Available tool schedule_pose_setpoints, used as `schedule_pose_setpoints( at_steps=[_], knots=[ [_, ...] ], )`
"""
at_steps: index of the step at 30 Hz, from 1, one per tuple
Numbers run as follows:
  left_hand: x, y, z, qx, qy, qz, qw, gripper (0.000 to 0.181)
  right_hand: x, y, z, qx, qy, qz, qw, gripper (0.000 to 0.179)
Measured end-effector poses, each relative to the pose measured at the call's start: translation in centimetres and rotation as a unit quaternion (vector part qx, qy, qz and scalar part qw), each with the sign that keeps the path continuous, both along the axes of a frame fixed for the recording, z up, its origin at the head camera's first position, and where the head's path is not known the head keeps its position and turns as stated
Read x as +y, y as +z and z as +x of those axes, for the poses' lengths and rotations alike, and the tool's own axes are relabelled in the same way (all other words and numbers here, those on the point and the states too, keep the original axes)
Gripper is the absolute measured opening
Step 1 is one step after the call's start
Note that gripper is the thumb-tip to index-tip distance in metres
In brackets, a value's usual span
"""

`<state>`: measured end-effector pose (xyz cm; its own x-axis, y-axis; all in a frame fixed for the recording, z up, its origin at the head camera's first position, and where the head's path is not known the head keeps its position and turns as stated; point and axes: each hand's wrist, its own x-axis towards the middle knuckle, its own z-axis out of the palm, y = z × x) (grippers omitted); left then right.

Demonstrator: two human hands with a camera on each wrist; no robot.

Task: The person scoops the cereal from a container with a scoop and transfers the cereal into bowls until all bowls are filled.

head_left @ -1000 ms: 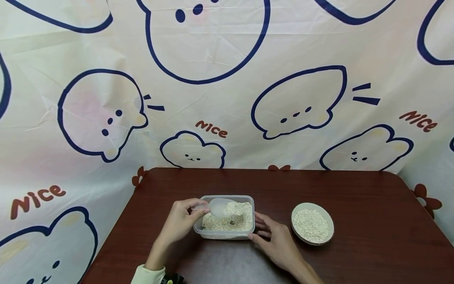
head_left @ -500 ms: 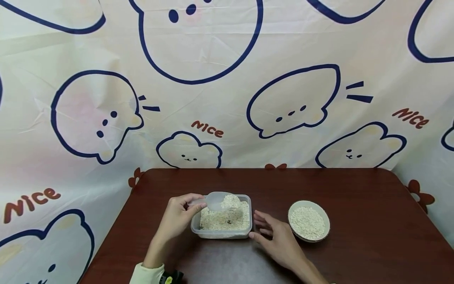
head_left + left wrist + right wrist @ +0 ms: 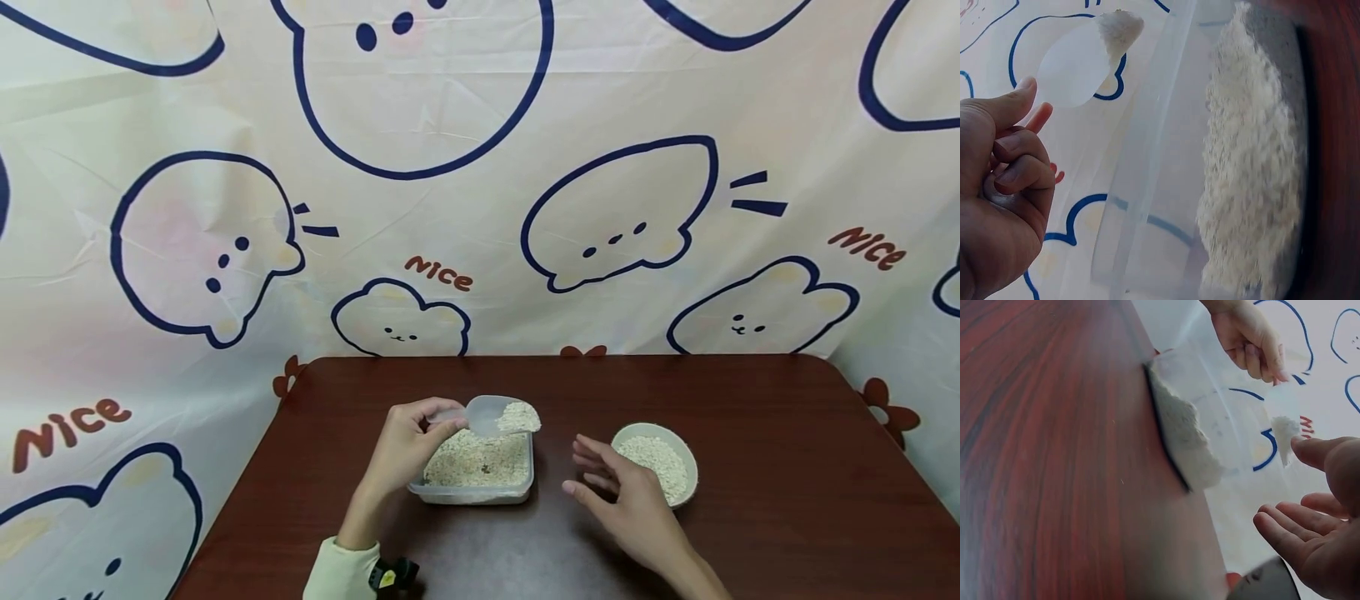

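My left hand [image 3: 408,442] pinches the handle of a translucent plastic scoop [image 3: 486,414] above the container. Pale flakes that look like oats [image 3: 519,417] lie heaped at the scoop's far end. Below it stands a clear plastic container [image 3: 471,496] partly filled with similar flakes [image 3: 1250,169]; a small dark spot shows among them. To the right of the container my right hand [image 3: 626,500] hovers with fingers spread, touching nothing. Behind that hand is a round bowl [image 3: 692,483] of the same flakes, partly covered by the fingers.
A dark red-brown wooden table [image 3: 787,467] carries the container and the bowl. A pale cloth [image 3: 480,208] printed with blue-outlined cartoon figures hangs behind the table. A black wrist strap [image 3: 393,575] sits by the left sleeve [image 3: 343,571].
The left hand has lifted the loaded scoop and carried it rightward, up to the container's right rim. My right hand has left the container's side and moved right, towards the bowl.
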<state>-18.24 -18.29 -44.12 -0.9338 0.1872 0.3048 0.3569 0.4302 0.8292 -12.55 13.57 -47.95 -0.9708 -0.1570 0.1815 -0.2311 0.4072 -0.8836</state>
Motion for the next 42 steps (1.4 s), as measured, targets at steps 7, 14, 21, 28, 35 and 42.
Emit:
schedule_pose_setpoints(
  at_steps=[7,14,21,28,35,42],
  knots=[
    [2.0,0.0,-0.6,-0.005,-0.024,0.007,0.9997,0.012,2.4,0.7,0.8,0.044,-0.020,-0.014,0.9987,0.058],
    [4.4,0.0,-1.1,0.008,-0.046,0.014,0.9988,0.011,4.5,0.8,1.3,0.056,-0.047,-0.021,0.9971,0.054],
    [7.0,0.1,-1.6,0.009,-0.082,0.025,0.9963,0.011,6.6,0.7,1.9,0.085,-0.087,0.022,0.9923,0.053],
    [9.4,0.3,-1.9,0.002,-0.107,0.011,0.9942,0.009,8.8,0.4,2.3,0.074,-0.133,0.047,0.9872,0.057],
    [11.4,0.7,-2.3,0.007,-0.131,-0.029,0.9910,0.010,10.6,-0.3,2.7,0.041,-0.166,0.068,0.9829,0.059],
    [13.0,1.4,-2.7,0.004,-0.162,-0.072,0.9841,0.013,11.5,-1.2,2.7,0.007,-0.167,0.087,0.9820,0.065]
  ],
)
